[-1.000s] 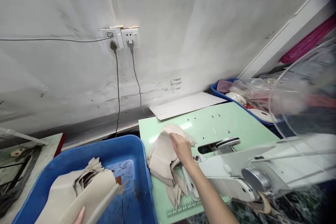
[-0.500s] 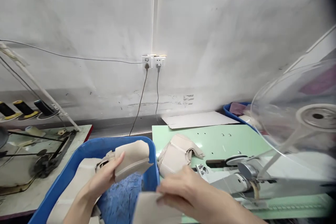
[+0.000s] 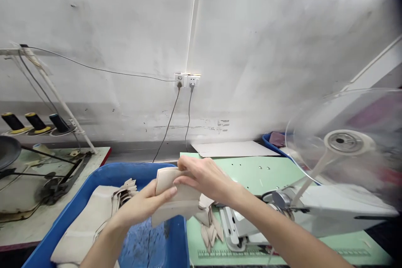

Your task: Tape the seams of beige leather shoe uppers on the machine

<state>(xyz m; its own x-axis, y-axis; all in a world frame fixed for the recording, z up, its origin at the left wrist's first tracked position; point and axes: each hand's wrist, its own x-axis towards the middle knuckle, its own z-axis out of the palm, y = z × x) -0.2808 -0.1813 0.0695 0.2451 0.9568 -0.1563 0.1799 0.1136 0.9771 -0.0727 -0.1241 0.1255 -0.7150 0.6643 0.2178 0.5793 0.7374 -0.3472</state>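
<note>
Over the right part of the blue tub [image 3: 103, 171], my left hand [image 3: 152, 199] is closed around some flat beige cloth-like pieces [image 3: 176, 209], its thumb lying across the front. My right hand [image 3: 199, 176] pinches the top edge of the same pieces, fingers curled over it. How many layers are between the hands I cannot tell. Inside the tub, on the left, lies a stack of similar beige pieces [image 3: 91, 213] with notched ends. More beige pieces [image 3: 212, 230] rest on the green table just beyond my hands, partly hidden by them.
A white sewing machine [image 3: 329, 209] stands on the green table [image 3: 251, 171] at right, with a clear round guard [image 3: 301, 134] above it. White board [image 3: 232, 148] lies at the back. Black thread spools [image 3: 37, 123] stand at left. Another blue tub [image 3: 273, 142] sits at the back right.
My right hand has risen from the lower middle to the pieces in my left hand and now grips their top edge. My left hand has shifted slightly right. The view has turned a little.
</note>
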